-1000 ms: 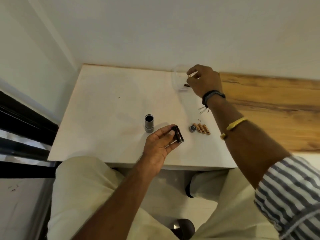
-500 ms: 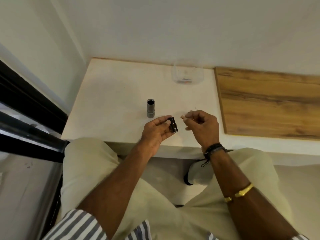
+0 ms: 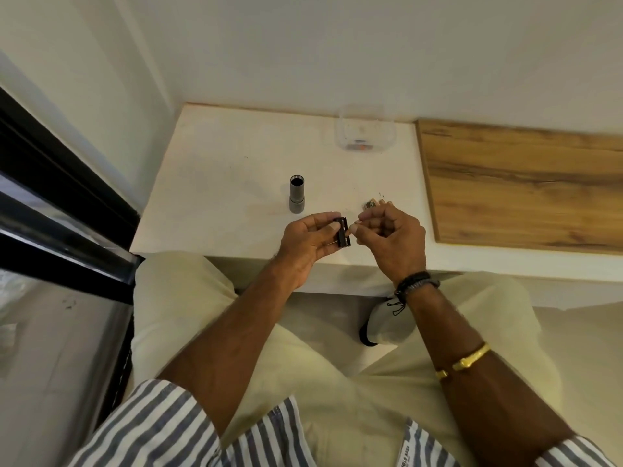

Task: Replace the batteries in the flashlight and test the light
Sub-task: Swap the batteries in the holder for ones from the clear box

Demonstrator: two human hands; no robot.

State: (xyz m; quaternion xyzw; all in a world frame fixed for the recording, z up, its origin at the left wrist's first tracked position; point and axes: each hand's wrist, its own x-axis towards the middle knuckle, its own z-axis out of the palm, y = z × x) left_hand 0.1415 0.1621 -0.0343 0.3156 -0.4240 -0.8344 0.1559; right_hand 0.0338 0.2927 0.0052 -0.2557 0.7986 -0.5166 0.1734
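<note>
Where the white desk [image 3: 219, 170] meets the wall, a clear tub [image 3: 365, 133], contents blurred. Nearer, upright and open-topped, a grey flashlight tube [image 3: 297, 193]. Above the front edge, left hand [image 3: 310, 242], grip clenched on a black battery holder [image 3: 343, 231]. Right hand [image 3: 394, 237], grip pinched at that holder's end, pinched item too small to tell. Behind its knuckles, a half-hidden cap [image 3: 369, 204].

I am holding my left hand [image 3: 308, 241] out in front of me, palm turned inward, with the fingers and thumb curling closed in a pinch. My right hand [image 3: 392, 239] is hovering just beside it, its fingertips [image 3: 362, 219] bunching together and pointing toward the left hand. Both forearms are reaching forward, bare, sleeves sitting rolled near the elbows.
</note>
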